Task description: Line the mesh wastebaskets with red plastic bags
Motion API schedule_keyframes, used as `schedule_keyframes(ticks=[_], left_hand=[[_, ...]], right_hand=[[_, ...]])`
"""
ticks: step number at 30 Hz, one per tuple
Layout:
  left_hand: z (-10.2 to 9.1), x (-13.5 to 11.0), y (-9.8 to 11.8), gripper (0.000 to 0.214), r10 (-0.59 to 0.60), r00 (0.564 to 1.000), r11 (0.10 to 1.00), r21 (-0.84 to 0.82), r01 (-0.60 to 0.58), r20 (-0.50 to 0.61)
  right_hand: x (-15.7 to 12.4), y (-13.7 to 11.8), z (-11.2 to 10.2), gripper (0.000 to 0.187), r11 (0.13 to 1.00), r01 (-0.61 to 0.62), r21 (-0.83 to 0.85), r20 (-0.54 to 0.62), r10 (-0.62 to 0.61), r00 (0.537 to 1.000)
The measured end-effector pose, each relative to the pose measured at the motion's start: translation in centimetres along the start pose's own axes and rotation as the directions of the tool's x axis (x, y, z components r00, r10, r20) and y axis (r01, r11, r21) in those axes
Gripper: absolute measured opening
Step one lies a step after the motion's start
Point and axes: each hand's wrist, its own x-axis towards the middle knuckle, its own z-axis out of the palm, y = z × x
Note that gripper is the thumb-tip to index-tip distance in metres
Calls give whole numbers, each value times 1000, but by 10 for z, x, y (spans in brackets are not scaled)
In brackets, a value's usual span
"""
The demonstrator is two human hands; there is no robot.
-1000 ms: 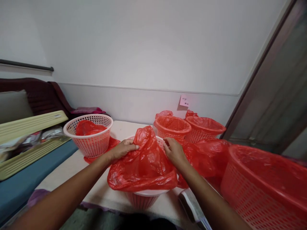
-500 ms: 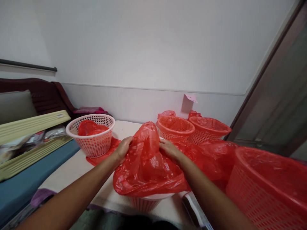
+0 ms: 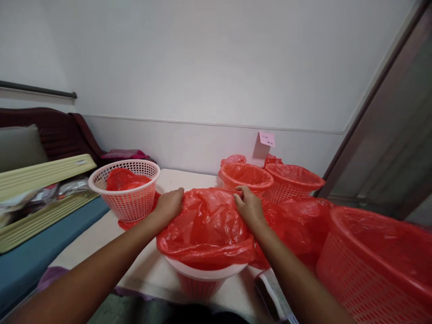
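Observation:
A red plastic bag point(image 3: 207, 225) is spread over a white mesh basket point(image 3: 202, 274) at the near edge of the table. My left hand point(image 3: 170, 204) is closed on the bag's far left edge. My right hand point(image 3: 249, 206) pinches the bag's far right edge. Both hands hold the plastic down over the basket's far rim. The basket's inside is hidden by the bag.
A white basket point(image 3: 128, 191) with a red bag in it stands at the left. Two bag-lined baskets point(image 3: 246, 177) point(image 3: 292, 180) stand at the back. A large lined basket point(image 3: 378, 261) fills the right. Loose red bags point(image 3: 297, 220) lie between. A blue surface point(image 3: 40, 252) with slatted panels lies left.
The bag stood bunched up between my hands; both hands have moved outward and down, stretching it flat over the basket's far rim.

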Motion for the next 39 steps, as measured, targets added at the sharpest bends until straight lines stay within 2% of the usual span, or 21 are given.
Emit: schedule_keyframes(ticks=[5,9,13,16,18,20,23,26,30,34,39], left_hand=[[1,9,0,5,-6,1000,1000,-8,6,17],[-4,26,-3,14,-119,993,984,-131,121,23],[-15,32,-4,28,-212,962,923,-287,255,171],[-27,29,-1,30,-191,924,864,-390,319,332],[-32,27,2,27,-156,907,832,-443,334,390],[-30,26,3,24,-160,914,818,-468,334,373],[-17,32,0,24,-236,940,835,-443,326,247],[-2,44,-6,23,-297,945,854,-405,326,134],[7,59,-15,24,-328,937,839,-417,349,123],[7,61,-20,27,-345,902,757,-490,432,262],[4,59,-27,28,-341,811,551,-598,582,475]], right_hand=[[-4,4,-1,33,980,33,-198,84,-16,996],[6,17,-1,34,969,-52,-242,66,70,995],[17,30,-3,25,954,-136,-268,49,155,987],[17,38,-2,23,947,-133,-294,62,158,986],[15,41,-1,26,945,-102,-311,80,134,988],[14,42,1,29,943,-57,-329,99,94,991],[15,43,2,33,935,7,-356,113,36,993],[17,46,2,34,930,39,-366,129,9,992],[19,50,3,33,942,45,-332,143,4,990],[20,50,4,31,968,35,-247,139,-1,990],[26,55,12,26,997,-24,-72,123,33,992]])
